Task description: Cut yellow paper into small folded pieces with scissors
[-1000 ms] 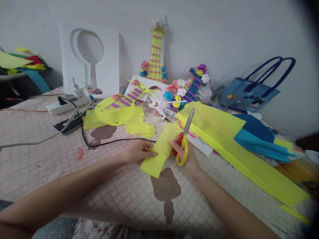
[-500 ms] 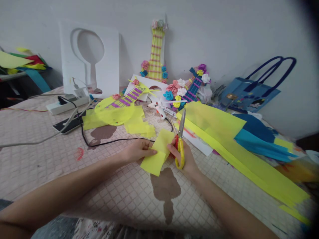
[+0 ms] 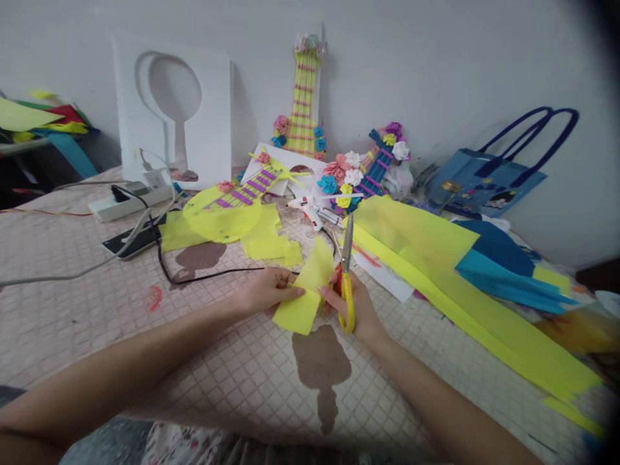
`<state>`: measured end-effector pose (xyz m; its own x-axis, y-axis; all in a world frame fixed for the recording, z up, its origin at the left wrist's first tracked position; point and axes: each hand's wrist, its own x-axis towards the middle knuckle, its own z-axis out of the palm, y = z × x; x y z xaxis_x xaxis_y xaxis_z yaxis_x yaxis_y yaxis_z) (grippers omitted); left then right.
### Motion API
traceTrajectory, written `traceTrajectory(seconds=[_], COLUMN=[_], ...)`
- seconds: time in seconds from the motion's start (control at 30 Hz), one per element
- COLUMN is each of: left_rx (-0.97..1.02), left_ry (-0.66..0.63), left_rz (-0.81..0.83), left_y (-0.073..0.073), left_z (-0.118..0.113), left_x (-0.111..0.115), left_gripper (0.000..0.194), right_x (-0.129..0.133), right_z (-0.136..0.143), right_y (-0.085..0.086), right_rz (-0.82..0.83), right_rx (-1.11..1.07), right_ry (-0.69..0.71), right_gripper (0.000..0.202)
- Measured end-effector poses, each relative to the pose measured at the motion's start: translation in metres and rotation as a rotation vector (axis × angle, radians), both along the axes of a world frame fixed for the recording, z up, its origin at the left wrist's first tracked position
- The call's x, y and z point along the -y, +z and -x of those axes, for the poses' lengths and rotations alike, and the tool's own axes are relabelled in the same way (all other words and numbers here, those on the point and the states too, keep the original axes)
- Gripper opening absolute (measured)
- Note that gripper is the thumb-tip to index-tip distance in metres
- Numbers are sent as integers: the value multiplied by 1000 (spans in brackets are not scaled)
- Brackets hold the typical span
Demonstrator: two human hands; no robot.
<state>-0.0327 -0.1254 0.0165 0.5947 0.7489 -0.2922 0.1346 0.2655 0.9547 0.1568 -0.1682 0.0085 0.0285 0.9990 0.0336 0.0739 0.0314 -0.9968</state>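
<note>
Between my two hands is a folded piece of yellow crepe-like paper (image 3: 296, 314), its upper flap standing up. My left hand (image 3: 271, 290) pinches its left edge between thumb and fingers. My right hand (image 3: 361, 303) holds scissors (image 3: 347, 284) with yellow and red handles, blades pointing up and away from the paper. The thumb of that hand also presses on the paper's right edge. Just beyond lie loose yellow pieces (image 3: 271, 242), and a white glue gun (image 3: 309, 210) rests behind them.
A long yellow sheet (image 3: 436, 278) covers the right side, beside blue paper (image 3: 508, 281). A power strip (image 3: 126, 203) and black cable (image 3: 217, 276) lie left. Guitar-shaped crafts (image 3: 303, 103), a white cut-out board (image 3: 213, 123) and a blue bag (image 3: 484, 184) stand at the back.
My right hand and the scissors have shifted slightly left and down, with the blades more upright. The paper's upper flap has narrowed and tilted, while my left hand stays nearly in place.
</note>
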Motion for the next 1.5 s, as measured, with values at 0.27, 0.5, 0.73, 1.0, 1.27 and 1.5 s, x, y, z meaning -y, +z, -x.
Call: traceTrajectory(seconds=[0.27, 0.5, 0.73, 1.0, 1.27, 1.5], left_rx=[-26, -93, -48, -45, 133, 221], left_ry=[90, 126, 281, 126, 168, 248], left_rz=[-54, -185, -247, -170, -85, -186], left_y=[2, 3, 5, 6, 15, 9], left_z=[1, 2, 1, 0, -5, -4], left_x=[-1, -3, -5, 0, 4, 4], left_gripper=[43, 36, 35, 38, 33, 31], right_x=[-1, -3, -5, -3, -3, -5], right_z=[-1, -3, -4, -3, -3, -1], right_y=[4, 1, -6, 0, -4, -5], right_rz=[-30, -40, 9, 29, -4, 17], right_rx=[65, 46, 11, -8, 50, 25], right_ry=[-41, -66, -53, -90, -67, -82], right_gripper=[31, 31, 31, 35, 31, 33])
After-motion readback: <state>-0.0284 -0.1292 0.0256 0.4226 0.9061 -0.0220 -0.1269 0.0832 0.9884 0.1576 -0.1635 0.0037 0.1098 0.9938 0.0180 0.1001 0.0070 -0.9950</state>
